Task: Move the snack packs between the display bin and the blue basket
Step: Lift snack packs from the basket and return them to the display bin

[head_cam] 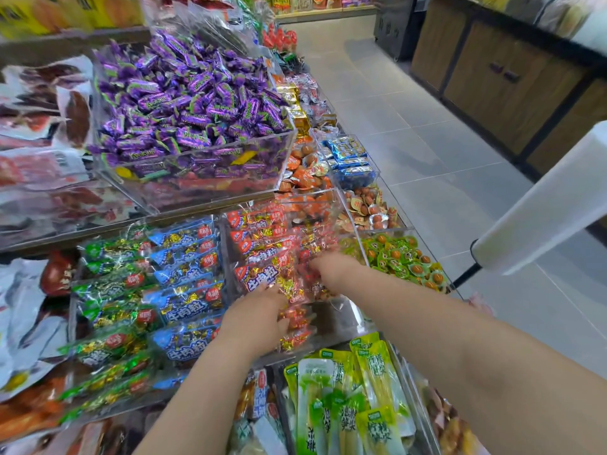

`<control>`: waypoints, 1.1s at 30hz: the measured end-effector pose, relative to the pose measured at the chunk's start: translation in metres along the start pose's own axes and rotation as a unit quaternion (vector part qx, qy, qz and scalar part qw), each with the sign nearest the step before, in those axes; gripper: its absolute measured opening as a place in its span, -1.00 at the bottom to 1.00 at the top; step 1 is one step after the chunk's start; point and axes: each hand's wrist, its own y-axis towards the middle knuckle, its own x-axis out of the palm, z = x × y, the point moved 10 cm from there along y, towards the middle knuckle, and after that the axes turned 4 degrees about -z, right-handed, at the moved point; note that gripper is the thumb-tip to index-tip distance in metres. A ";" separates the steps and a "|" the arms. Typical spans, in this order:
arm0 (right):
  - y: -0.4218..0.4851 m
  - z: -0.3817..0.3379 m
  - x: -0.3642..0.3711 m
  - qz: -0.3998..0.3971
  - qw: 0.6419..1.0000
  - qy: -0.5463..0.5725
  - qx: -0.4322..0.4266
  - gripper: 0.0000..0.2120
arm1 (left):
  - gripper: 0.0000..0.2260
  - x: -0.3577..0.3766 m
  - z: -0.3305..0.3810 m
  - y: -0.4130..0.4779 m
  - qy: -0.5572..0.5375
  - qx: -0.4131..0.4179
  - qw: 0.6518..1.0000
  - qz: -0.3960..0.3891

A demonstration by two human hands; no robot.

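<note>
Shop display bin (348,315): left hand (259,318) grips red snack packs (259,257) lying crosswise.

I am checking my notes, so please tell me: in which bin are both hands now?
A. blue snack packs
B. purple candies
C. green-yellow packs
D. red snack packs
D: the left hand and the right hand both reach among the red snack packs, to the right of the blue snack packs.

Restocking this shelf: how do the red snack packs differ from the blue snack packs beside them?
The red snack packs are jumbled; the blue snack packs lie in a tidy overlapping row. The left hand and right hand reach into the red snack packs; nothing touches the blue snack packs. Both kinds show gold foil inside and the same lettering.
</note>
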 end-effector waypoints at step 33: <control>0.004 0.026 0.123 -0.068 0.729 0.641 0.231 -0.46 | -0.48 -0.035 -0.024 0.013 0.021 -0.058 0.978 0.202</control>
